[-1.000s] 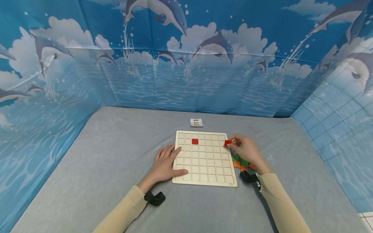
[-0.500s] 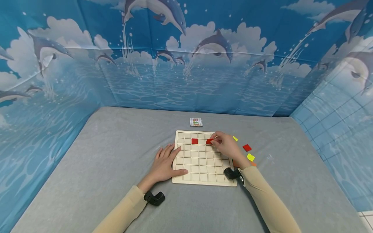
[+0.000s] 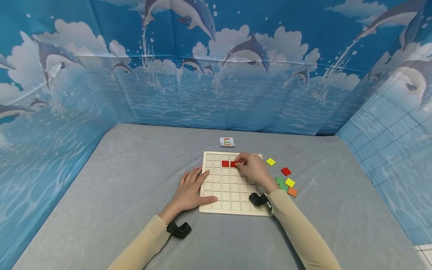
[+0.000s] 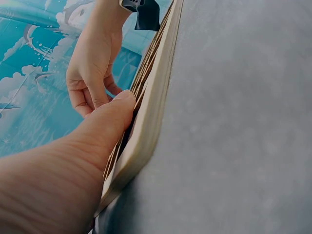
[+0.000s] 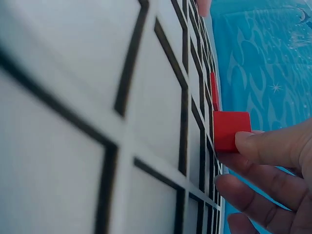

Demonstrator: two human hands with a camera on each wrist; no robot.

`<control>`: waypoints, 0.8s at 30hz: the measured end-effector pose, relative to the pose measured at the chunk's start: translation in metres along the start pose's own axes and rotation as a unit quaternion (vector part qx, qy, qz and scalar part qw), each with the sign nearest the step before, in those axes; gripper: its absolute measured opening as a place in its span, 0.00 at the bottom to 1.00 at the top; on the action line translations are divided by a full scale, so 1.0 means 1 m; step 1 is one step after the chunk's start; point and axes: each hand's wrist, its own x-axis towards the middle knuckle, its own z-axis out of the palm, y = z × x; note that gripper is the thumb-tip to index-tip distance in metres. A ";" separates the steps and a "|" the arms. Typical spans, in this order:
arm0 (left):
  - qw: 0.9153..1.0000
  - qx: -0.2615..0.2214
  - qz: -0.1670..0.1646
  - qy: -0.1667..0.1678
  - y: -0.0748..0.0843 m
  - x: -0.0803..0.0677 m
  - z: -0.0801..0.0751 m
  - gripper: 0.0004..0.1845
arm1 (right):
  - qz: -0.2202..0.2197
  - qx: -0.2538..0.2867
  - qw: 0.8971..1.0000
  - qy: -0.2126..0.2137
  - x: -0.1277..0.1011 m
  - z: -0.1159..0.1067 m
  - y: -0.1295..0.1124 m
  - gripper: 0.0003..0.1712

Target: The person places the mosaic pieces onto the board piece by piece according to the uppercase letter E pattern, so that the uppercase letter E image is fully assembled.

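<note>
You are at a wide table (image 3: 101,195), its surface soft grey, in a curtained-off corner that looks like a makeshift filming booth. Blue fabric (image 3: 202,101) printed with leaping dolphins, clouds and rippling water hangs in front of you and along both sides, creased where it was folded. White tiles (image 3: 426,255) peek out at lower right. The curtains hide what kind of room surrounds you.

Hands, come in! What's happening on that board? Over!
Right hand pinching red tile, beside second red tile. Left hand resting partly on wooden grid board. Nothing seen in the way.
</note>
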 end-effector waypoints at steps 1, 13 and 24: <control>1.000 0.001 0.000 0.001 0.000 0.000 0.000 0.51 | -0.002 -0.001 1.000 0.002 0.000 0.000 0.000 0.03; 1.000 -0.002 -0.007 -0.005 -0.001 -0.001 -0.001 0.51 | -0.043 -0.052 0.997 -0.042 -0.005 -0.002 -0.003 0.14; 1.000 -0.003 -0.007 -0.006 0.001 0.000 -0.001 0.51 | -0.058 -0.026 0.997 -0.045 -0.013 -0.004 0.004 0.13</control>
